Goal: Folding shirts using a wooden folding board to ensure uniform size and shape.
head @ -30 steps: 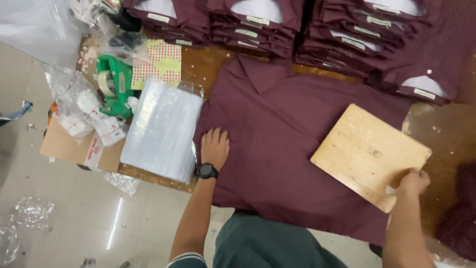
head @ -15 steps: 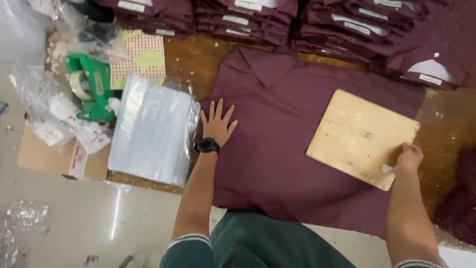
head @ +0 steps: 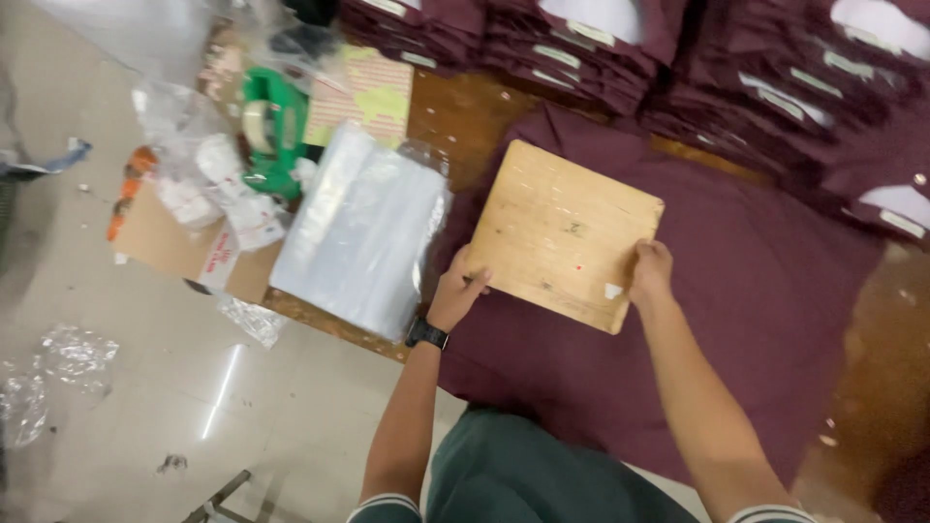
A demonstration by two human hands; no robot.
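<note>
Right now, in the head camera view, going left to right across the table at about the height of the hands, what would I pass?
Cardboard sheet → stack of clear plastic bags → left hand → wooden board → right hand → spread maroon shirt.

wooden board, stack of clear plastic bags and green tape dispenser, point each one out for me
wooden board [head: 567,232], head view, middle of its top face
stack of clear plastic bags [head: 360,232], head view, middle of the top bag
green tape dispenser [head: 271,131], head view, its green body

A garment packing workshop: stacks of folded maroon shirts [head: 620,48], clear plastic bags [head: 358,232], tape dispenser [head: 266,131].
</note>
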